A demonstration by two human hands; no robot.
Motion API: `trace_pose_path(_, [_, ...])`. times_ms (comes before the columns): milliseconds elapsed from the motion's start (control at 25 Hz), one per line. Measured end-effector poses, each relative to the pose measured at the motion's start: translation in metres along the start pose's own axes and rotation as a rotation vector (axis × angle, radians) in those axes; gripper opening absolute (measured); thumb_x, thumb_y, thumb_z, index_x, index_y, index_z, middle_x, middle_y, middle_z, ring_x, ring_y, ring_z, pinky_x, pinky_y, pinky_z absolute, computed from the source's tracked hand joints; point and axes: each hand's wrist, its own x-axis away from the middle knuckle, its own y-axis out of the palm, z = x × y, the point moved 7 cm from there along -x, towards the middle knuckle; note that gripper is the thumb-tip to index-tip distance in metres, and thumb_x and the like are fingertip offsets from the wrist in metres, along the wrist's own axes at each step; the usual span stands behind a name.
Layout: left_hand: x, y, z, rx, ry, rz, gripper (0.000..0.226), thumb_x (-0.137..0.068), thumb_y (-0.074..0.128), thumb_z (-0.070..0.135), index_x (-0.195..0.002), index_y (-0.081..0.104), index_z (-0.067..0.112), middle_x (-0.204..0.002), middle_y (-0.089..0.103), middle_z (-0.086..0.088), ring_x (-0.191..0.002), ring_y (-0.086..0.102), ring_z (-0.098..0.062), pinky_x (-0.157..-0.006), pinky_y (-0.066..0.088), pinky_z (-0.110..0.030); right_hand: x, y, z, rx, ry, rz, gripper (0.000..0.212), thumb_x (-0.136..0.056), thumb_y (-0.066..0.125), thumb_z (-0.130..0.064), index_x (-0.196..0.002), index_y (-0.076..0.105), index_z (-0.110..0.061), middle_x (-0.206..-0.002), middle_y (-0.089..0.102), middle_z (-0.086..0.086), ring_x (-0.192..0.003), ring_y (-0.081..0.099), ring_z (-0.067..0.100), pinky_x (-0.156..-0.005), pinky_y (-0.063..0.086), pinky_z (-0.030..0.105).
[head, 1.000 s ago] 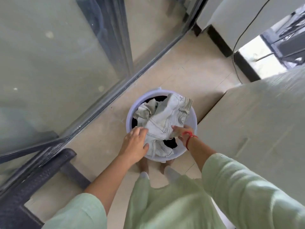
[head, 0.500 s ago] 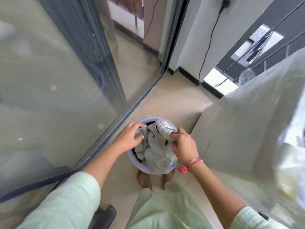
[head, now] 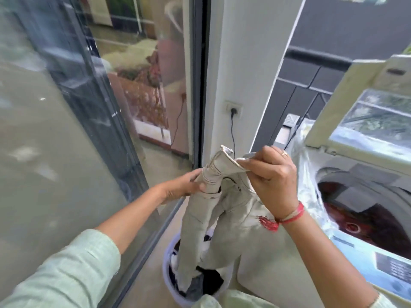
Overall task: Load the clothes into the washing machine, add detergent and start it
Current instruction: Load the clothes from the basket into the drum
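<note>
Beige trousers (head: 233,218): held up by the waistband, with the legs hanging and their ends down in the basket. They are just left of the washing machine's open top.
Right hand (head: 270,185): its fingers are curled, and thumb and forefinger pinch the waistband edge.
Left hand (head: 184,185): its thumb and fingers are wrapped round the bunched cloth just below the waistband.
Basket (head: 166,263): a pale tub on the floor, between the glass door (head: 66,130) and the machine's front, with dark clothes inside.
Washing machine (head: 347,176): its lid (head: 355,150) is raised and the drum is open. A clear plastic cover (head: 305,172) is crumpled along the left rim.
Risk, drag: the trailing legs may snag other clothes and pull them onto the floor, or tip the light basket.
Risk, cover: cloth swung across could catch the loose plastic and carry it into the drum.
Risk, grip: a pinch looks like a thin hold on heavy cloth, so the waistband may slip.
Risk, cord (head: 232,134): the plugged-in lead hangs just behind the hands, where a wide swing might hook it.
</note>
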Motion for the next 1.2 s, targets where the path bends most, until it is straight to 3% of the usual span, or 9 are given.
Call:
trace_pose_path(160, [0.013,0.005,0.041,0.142,0.093,0.013,0.078,-0.054,0.082,0.056,-0.118,0.058,0.019,-0.113,0.068,0.004,-0.106,0.063,-0.011,-0.086,0.05,-0.026,-0.015,-0.017,-0.004,0.088,-0.006,0.107,0.018,-0.073,0.075,-0.003,-0.071,0.076,-0.021,-0.061,0.058,-0.002,-0.057,0.055,0.019,-0.071,0.043,0.034])
trace_pose_path(280, [0.015,-0.026,0.055,0.037,0.243,0.435,0.035,-0.08,0.071,0.038,-0.106,0.067,0.015,-0.103,0.071,0.002,-0.097,0.064,-0.005,-0.087,0.047,-0.032,-0.013,-0.021,-0.003,0.266,0.044,0.158,0.023,-0.067,0.076,-0.002,-0.065,0.072,-0.024,-0.06,0.056,-0.006,-0.053,0.053,0.016,-0.081,0.038,0.035])
trace_pose_path(400, [0.036,-0.044,0.081,-0.402,0.318,0.748,0.052,-0.079,0.059,0.06,-0.079,0.064,0.009,-0.064,0.059,-0.003,-0.074,0.057,-0.015,-0.067,0.044,-0.028,-0.008,-0.015,0.017,0.196,0.159,0.12,0.022,-0.066,0.081,-0.006,-0.077,0.071,-0.023,-0.071,0.058,-0.006,-0.063,0.054,0.014,-0.082,0.04,0.035])
trace_pose_path(480, [0.052,-0.042,0.106,-0.63,0.379,0.738,0.043,-0.084,0.055,0.057,-0.076,0.059,0.015,-0.066,0.056,-0.003,-0.071,0.052,-0.014,-0.062,0.037,-0.024,0.01,-0.006,0.051,-0.064,0.373,0.057,0.033,-0.069,0.083,-0.024,-0.098,0.068,-0.025,-0.092,0.055,-0.007,-0.083,0.057,0.014,-0.085,0.045,0.035])
trace_pose_path(560, [0.063,-0.045,0.121,-0.691,0.419,0.645,0.063,-0.076,0.044,0.072,-0.098,0.062,0.016,-0.09,0.064,-0.001,-0.087,0.059,-0.011,-0.074,0.043,-0.023,0.056,0.009,0.096,-0.202,0.748,0.036,0.056,-0.064,0.077,-0.057,-0.111,0.059,-0.033,-0.11,0.049,-0.01,-0.103,0.054,0.015,-0.093,0.045,0.035])
trace_pose_path(760, [0.105,-0.058,0.139,-0.384,0.547,0.608,0.06,-0.069,0.054,0.077,-0.098,0.067,0.026,-0.079,0.068,0.022,-0.075,0.061,0.006,-0.068,0.044,-0.01,0.195,0.107,0.117,-0.746,1.603,-0.306,0.139,-0.027,0.062,-0.09,-0.144,0.031,-0.023,-0.151,0.032,0.003,-0.138,0.031,0.023,-0.112,0.025,0.044])
trace_pose_path(880, [0.129,-0.06,0.14,-0.134,0.62,0.591,0.046,-0.062,0.073,0.062,-0.087,0.076,0.023,-0.081,0.073,0.011,-0.078,0.066,-0.002,-0.067,0.05,-0.014,0.227,0.165,0.071,-1.052,1.827,-0.636,0.12,-0.056,0.056,-0.084,-0.148,0.023,-0.014,-0.153,0.028,0.008,-0.14,0.028,0.026,-0.116,0.015,0.046])
trace_pose_path(1040, [0.158,-0.078,0.12,0.051,0.607,0.648,0.049,-0.054,0.083,0.055,-0.081,0.076,0.015,-0.084,0.074,-0.004,-0.079,0.069,-0.015,-0.068,0.055,-0.025,0.208,0.211,0.013,-1.334,1.678,-0.925,0.065,-0.079,0.057,-0.063,-0.116,0.063,-0.01,-0.114,0.063,0.01,-0.101,0.06,0.027,-0.093,0.046,0.038])
trace_pose_path(1200, [0.169,-0.091,0.104,0.057,0.535,0.695,0.051,-0.05,0.082,0.059,-0.078,0.077,0.017,-0.081,0.074,-0.003,-0.077,0.069,-0.015,-0.067,0.056,-0.025,0.175,0.218,0.0,-1.244,1.546,-0.915,0.037,-0.074,0.076,-0.018,-0.108,0.068,-0.006,-0.107,0.071,0.012,-0.096,0.069,0.025,-0.082,0.055,0.034])
